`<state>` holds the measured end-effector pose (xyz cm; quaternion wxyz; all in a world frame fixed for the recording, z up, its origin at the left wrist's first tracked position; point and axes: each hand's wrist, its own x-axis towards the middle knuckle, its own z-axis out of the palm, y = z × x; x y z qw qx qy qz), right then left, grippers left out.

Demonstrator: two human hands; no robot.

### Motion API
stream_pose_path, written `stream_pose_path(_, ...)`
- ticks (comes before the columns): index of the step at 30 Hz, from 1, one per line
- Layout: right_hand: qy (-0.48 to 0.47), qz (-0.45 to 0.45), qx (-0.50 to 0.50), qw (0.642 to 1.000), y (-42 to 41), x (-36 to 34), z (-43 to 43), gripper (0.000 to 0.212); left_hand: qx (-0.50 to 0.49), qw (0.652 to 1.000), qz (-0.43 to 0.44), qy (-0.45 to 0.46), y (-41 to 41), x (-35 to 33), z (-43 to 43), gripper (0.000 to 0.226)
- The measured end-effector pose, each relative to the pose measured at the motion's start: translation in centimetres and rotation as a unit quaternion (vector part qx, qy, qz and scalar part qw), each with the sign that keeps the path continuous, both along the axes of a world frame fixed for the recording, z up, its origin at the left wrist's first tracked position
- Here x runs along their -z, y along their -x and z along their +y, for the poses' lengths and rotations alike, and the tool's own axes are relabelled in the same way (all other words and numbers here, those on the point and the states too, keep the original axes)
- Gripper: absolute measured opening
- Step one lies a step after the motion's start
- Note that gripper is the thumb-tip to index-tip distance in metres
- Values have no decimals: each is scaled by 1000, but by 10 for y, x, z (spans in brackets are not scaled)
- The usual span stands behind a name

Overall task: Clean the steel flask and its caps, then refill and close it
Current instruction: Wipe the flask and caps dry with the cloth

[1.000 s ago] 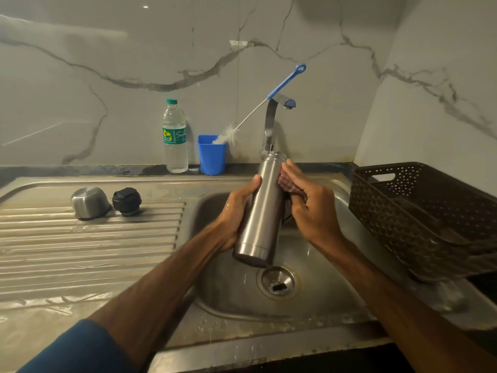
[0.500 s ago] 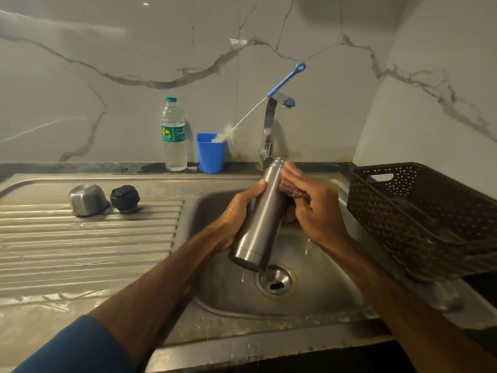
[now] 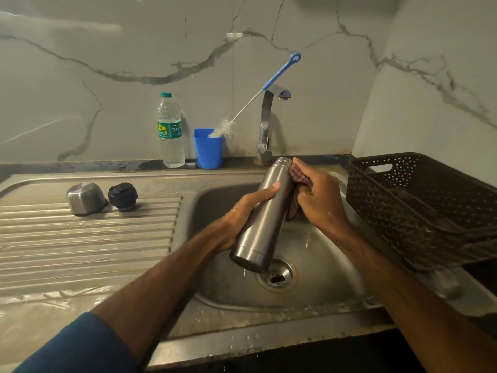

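Note:
The steel flask [image 3: 265, 216] is tilted over the sink bowl [image 3: 317, 265], mouth up toward the tap, base low above the drain. My left hand [image 3: 242, 214] grips its body from the left, thumb across the front. My right hand [image 3: 317, 195] holds a dark checked cloth [image 3: 297, 179] pressed against the flask's upper right side. Water drips from the base. On the ribbed drainboard at left lie the steel cap [image 3: 85, 198] and the black inner cap [image 3: 123, 196], side by side.
A plastic water bottle [image 3: 170, 130] and a blue cup [image 3: 207, 152] with a long blue-handled bottle brush [image 3: 258, 95] stand at the back ledge. The tap [image 3: 267, 122] rises behind the flask. A dark perforated basket [image 3: 422, 208] sits right of the sink.
The flask has lowered slightly and tilted more, its base swinging left toward me. My right hand with the cloth has slid along the upper part of the flask.

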<state>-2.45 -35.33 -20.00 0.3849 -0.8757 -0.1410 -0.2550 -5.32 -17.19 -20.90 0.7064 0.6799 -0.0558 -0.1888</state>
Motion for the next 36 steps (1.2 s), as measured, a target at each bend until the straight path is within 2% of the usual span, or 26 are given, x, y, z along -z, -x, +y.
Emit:
stream_pose_path(2, 0, -21, 0, 1000, 1, -1, 1, 63, -19, 1000, 8, -1, -2, 1, 3, 73)
stream_pose_path(9, -51, -40, -4, 998, 21, -9, 7, 41, -114, 985, 25, 125, -12, 0, 18, 68)
stream_pose_path(13, -27, -4, -100, 995, 45, -7, 19, 38, -162, 975, 11, 153, -22, 1, 29, 73)
stream_pose_path(15, -2, -13, -150, 989, 54, -3, 29, 34, -186, 969, 7, 162, -25, 1, 33, 73)
stream_pose_path(23, 60, -24, -240, 969, 62, 4, 42, 54, -254, 938, 17, 235, -32, 4, 54, 77)
stream_pose_path(28, 31, -34, -176, 983, 55, 4, 36, 46, -237, 947, 13, 216, -33, 5, 46, 69)
stream_pose_path(33, 58, -69, -245, 965, 63, 8, 40, 49, -235, 942, 21, 240, -35, 7, 49, 72)
stream_pose_path(36, 25, -65, -241, 968, 52, 8, 39, 51, -248, 938, 21, 241, -36, 6, 51, 71)
